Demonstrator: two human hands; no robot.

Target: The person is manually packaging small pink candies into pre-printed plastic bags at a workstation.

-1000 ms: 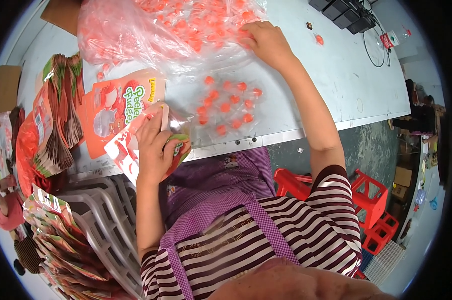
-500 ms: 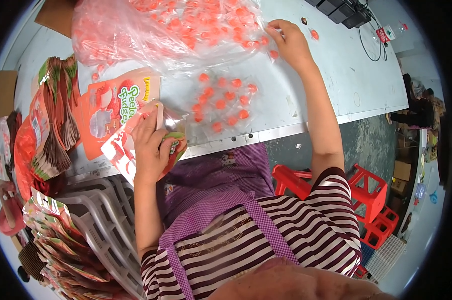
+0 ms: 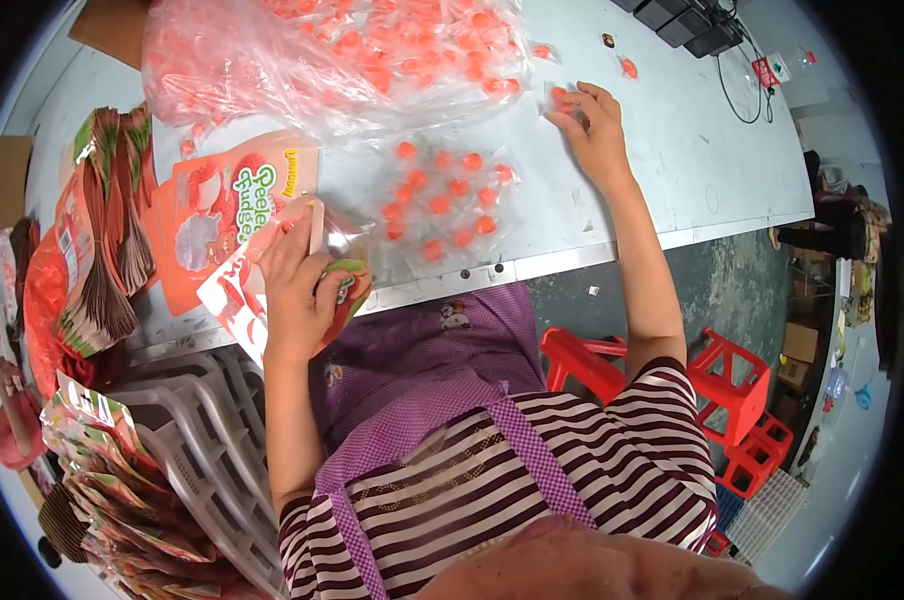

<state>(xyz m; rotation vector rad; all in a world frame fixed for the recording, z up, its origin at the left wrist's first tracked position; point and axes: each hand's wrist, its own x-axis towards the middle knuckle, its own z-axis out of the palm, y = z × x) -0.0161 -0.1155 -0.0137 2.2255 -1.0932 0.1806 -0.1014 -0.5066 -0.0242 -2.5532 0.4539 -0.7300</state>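
My left hand (image 3: 294, 290) grips an upright packaging pouch (image 3: 234, 300) at the table's near edge. The pouch is red and white with a shiny clear part, and my thumb presses on its side. Out over the table, my right hand (image 3: 594, 135) has its thumb and fingertips on a small orange-red candy (image 3: 560, 94) in a clear wrapper. Between my hands lies a loose group of wrapped candies (image 3: 439, 205). Behind them rests a big clear plastic bag (image 3: 272, 85) full of the same candies. Flat printed pouches (image 3: 197, 200) are stacked left of my left hand.
More bundled pouches (image 3: 112, 230) stand at the table's left. Grey plastic crates (image 3: 197, 440) and filled-looking pouches (image 3: 122, 470) sit below. Single candies (image 3: 628, 68) lie far right, near black devices (image 3: 687, 25) with cables. Red stools (image 3: 727, 385) stand on the floor at right.
My right hand has drawn back from the bag's right edge, toward me and slightly right, with a wrapped candy at its fingertips. My left hand and its pouch have barely moved.
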